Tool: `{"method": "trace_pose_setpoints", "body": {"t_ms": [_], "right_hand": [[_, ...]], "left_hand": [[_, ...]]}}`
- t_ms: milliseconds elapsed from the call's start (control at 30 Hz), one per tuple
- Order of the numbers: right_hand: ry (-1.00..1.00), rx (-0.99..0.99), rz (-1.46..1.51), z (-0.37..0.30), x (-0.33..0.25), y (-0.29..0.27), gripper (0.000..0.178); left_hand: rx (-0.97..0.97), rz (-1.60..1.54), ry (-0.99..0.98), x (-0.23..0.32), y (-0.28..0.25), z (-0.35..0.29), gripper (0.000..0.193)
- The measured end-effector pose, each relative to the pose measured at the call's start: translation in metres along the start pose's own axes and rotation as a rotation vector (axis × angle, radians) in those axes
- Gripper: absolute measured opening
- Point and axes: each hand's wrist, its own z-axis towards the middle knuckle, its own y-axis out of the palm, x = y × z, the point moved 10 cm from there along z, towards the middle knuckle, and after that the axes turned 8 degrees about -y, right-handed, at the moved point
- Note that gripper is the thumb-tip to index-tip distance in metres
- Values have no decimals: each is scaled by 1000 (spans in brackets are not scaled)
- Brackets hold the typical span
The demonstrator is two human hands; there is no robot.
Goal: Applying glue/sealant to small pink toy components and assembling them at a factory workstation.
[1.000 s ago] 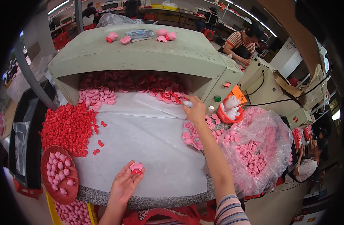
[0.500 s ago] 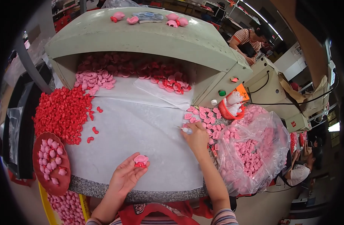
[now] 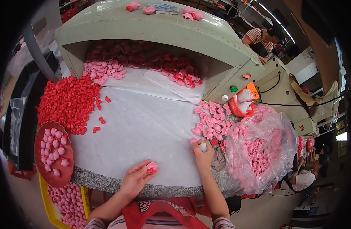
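Cabinet (image 3: 152,30), pale green, open-fronted, stands at the back of the tabletop (image 3: 106,181); white sheet (image 3: 129,122) covers the middle. Clear bag (image 3: 284,131) of pink parts at right. Red pile (image 3: 66,105) at left, red dish (image 3: 65,174) of pink rounds just in front of it. Loose pink shells (image 3: 209,124) between sheet and bag. Left hand (image 3: 134,181) near the sheet's front edge, fingers narrow, pinching. Right hand (image 3: 204,156) apart from it at the sheet's right side, fingers curled round a white bottle (image 3: 203,147); can't make out its tip. Pink-and-red piece (image 3: 153,167) sits in the left fingertips.

My read: one piece in work, bottle at standby. Next move calls for a steady left pinch, bottle kept under control near the shells.
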Motion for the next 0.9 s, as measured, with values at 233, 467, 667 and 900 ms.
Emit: {"method": "trace_pose_setpoints", "body": {"t_ms": [233,467,667,900], "right_hand": [[408,-290,-24,-31,4,22,18],[-379,2,-552,0,-57,-17,19],[-630,-79,-725,95,-83,-7,32],[-302,-355,-991,137,-34,9,46]], "left_hand": [[-83,-81,-66,7,2,-21,34],[-161,-143,160,47,-7,17,40],[-118,-56,166,39,-14,-2,45],[-119,-72,149,37,-14,-1,44]]}}
